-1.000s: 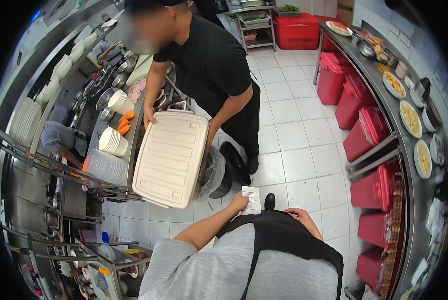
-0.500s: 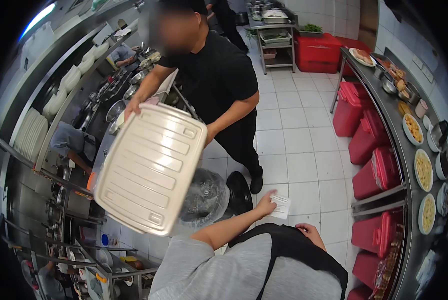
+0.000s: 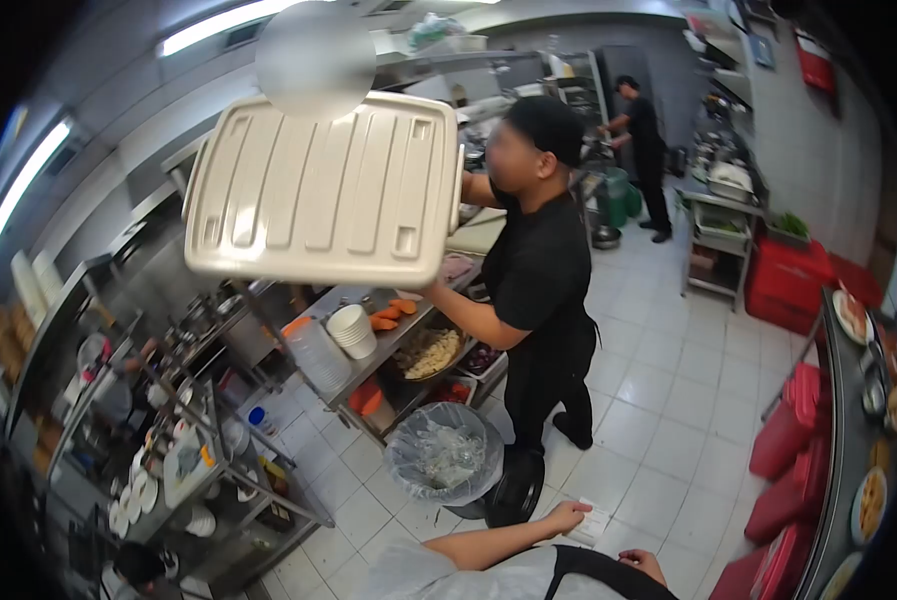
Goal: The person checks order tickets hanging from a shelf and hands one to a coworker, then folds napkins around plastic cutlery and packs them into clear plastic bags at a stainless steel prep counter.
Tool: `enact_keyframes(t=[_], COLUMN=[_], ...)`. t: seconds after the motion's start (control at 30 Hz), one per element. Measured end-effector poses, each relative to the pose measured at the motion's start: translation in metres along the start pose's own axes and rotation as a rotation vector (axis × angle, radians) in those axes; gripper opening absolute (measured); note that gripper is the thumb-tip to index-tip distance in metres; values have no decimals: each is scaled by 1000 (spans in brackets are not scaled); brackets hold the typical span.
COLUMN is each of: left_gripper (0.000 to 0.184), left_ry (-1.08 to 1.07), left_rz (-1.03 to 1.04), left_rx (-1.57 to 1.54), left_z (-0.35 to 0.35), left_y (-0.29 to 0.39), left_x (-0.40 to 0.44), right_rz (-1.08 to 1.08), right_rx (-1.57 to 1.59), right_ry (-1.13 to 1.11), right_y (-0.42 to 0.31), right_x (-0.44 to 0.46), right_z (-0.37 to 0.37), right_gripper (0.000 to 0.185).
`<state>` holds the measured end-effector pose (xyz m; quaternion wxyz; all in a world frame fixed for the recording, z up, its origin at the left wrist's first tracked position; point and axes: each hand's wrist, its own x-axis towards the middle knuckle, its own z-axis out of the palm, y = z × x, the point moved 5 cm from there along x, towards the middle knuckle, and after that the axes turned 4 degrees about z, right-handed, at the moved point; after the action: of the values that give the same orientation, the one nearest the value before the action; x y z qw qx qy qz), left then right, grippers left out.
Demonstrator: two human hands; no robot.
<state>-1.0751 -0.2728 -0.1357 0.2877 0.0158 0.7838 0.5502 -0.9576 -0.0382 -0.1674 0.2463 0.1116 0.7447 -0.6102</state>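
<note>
My left hand (image 3: 568, 517) pinches the edge of a white printed paper slip (image 3: 590, 522), low in the view in front of my body. Beside my dark apron, at the bottom right, is my right hand (image 3: 644, 563), its fingers curled; whether anything is in them is too small to tell. A person in black (image 3: 540, 270) stands in front of me and holds up a large beige lidded box (image 3: 318, 190) with both hands, tilted toward me. A lined trash bin (image 3: 444, 455) is at that person's feet, with a black lid (image 3: 516, 486) beside it.
A steel counter (image 3: 313, 310) at left carries stacked white tubs (image 3: 352, 330) and carrots (image 3: 393, 313). Red bins (image 3: 786, 420) stand under the right-hand counter. Another person (image 3: 643, 150) works at the back. A shelf rack (image 3: 238, 470) is at lower left.
My view has tilted up and turned left. The other person has raised the beige box from waist level to head height. My left hand still has the slip.
</note>
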Motion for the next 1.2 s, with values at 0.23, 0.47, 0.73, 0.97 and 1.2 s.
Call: enact_keyframes(t=[0.23,0.47,0.73,0.97,1.2], left_gripper=[36,33,38,41,47], left_ry=[198,266,594,979,1140], left_rz=[-72,-130,7,57,142], left_rx=[-130,-71,-87,-452,-540], left_z=[5,5,-64,-190,-244], left_y=[-16,-25,-24,-19,6], left_x=[-23,-17,22,25,5], right_rz=[-224,-230,-229,-216,-201], right_rx=[-304,-416,-470,-499,-516], right_ry=[-54,-104,-116,-111,-110], right_y=[-52,-110,-147,-168,-181], right_x=[24,63,90,109,126], right_z=[-17,-20,-10,-1,7], right_gripper=[31,31,31,30,30])
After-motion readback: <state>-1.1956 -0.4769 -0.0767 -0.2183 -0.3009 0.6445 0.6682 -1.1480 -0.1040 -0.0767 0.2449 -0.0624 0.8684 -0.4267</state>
